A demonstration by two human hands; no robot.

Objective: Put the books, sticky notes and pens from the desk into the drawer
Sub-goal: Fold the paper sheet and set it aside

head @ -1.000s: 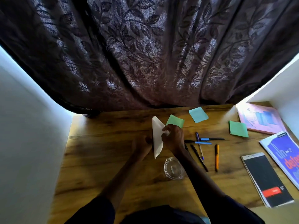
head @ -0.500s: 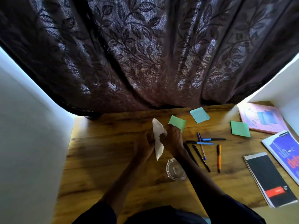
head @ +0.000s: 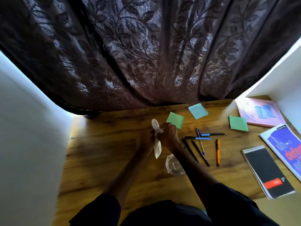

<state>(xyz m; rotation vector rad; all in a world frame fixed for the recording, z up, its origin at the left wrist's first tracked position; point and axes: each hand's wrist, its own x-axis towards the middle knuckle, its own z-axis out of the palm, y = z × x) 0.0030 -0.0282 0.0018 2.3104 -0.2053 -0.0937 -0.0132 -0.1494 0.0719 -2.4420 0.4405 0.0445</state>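
Note:
Both my left hand (head: 145, 141) and my right hand (head: 168, 136) grip a white tissue (head: 157, 147) above the middle of the wooden desk (head: 105, 152), and the tissue is scrunched between them. Right of my hands lie several pens: black ones (head: 199, 150), a blue-capped one (head: 211, 134) and an orange one (head: 217, 151). Sticky note pads sit behind: green (head: 176, 119), blue (head: 197, 110), green (head: 238, 123). At the right are a pink book (head: 260, 112), a blue book (head: 286, 149) and a black notebook (head: 267, 171). No drawer shows.
A clear glass dish (head: 174, 164) stands just under my right forearm. A dark leaf-patterned curtain (head: 146, 54) hangs along the desk's far edge. White walls (head: 29, 136) close in the desk at left and right.
The tissue was a flat folded sheet held upright. My hands have since come together and twisted it into a narrower, crumpled strip. Nothing else on the desk moved.

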